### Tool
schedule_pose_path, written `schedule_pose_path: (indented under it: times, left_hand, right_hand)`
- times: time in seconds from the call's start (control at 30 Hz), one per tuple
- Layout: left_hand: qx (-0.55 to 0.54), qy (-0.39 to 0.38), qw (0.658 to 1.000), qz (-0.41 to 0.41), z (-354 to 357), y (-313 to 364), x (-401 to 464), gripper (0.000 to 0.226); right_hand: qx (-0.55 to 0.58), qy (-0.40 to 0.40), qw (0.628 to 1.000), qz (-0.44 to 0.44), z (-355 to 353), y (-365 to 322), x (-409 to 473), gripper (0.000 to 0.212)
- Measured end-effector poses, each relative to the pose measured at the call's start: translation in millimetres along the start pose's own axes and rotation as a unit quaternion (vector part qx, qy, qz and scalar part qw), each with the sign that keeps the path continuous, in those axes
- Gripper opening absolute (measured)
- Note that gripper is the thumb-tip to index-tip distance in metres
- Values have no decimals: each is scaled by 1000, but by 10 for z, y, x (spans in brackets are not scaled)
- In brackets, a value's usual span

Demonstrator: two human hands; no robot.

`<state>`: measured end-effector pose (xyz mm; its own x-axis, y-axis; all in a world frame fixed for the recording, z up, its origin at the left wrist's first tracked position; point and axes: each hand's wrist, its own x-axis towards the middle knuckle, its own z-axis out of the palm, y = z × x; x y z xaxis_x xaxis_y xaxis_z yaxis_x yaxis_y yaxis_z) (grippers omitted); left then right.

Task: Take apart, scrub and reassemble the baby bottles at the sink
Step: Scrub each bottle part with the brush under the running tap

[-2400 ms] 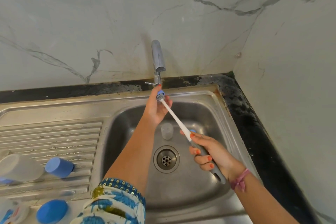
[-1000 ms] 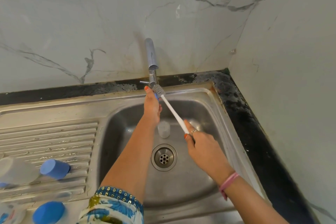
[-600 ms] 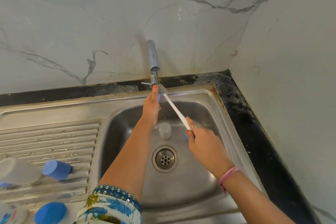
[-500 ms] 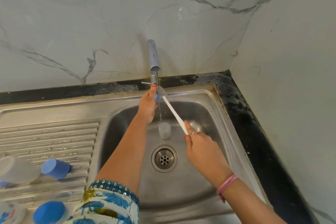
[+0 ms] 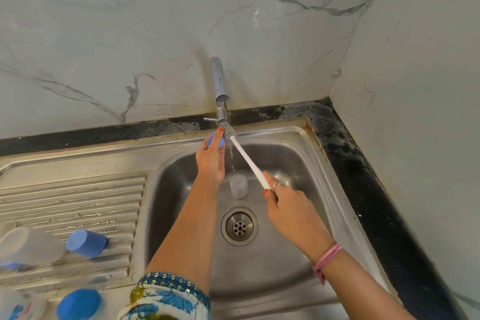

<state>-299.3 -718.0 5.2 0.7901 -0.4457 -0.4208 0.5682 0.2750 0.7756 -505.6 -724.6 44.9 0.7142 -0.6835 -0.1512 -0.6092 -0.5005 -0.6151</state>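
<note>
My left hand [image 5: 211, 158] holds a small blue bottle part [image 5: 216, 140] up under the tap [image 5: 220, 91]. A thin stream of water [image 5: 232, 158] runs down beside it. My right hand [image 5: 288, 208] grips the white handle of a bottle brush [image 5: 248, 161], whose grey bristle head [image 5: 230, 133] touches the blue part. A small clear cap [image 5: 238, 186] stands in the steel sink basin [image 5: 187, 189], above the drain [image 5: 239, 226].
On the ribbed drainboard [image 5: 78, 197] at the left lie a clear bottle [image 5: 28, 245] and a blue cap [image 5: 87, 243]. Another blue-capped bottle [image 5: 78, 304] stands at the bottom left. Marble walls close in behind and on the right.
The brush head has stayed at the blue part under the tap. My right hand slid higher up the handle and turned over. Water now runs visibly.
</note>
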Motion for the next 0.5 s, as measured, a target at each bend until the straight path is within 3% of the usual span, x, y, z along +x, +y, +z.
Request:
schedule_pose_path:
  times: [0.23, 0.4, 0.5]
  left_hand:
    - [8, -90, 996, 1, -3, 10, -73, 30]
    - [-85, 4, 996, 8, 62, 76, -50, 12]
    - [-96, -10, 995, -19, 110, 28, -89, 13]
  right_hand:
    - [23, 14, 1000, 7, -158, 22, 194, 45]
    - [-3, 14, 1000, -7, -33, -6, -40, 48]
    - [-2, 16, 1000, 3, -51, 9, -28, 48]
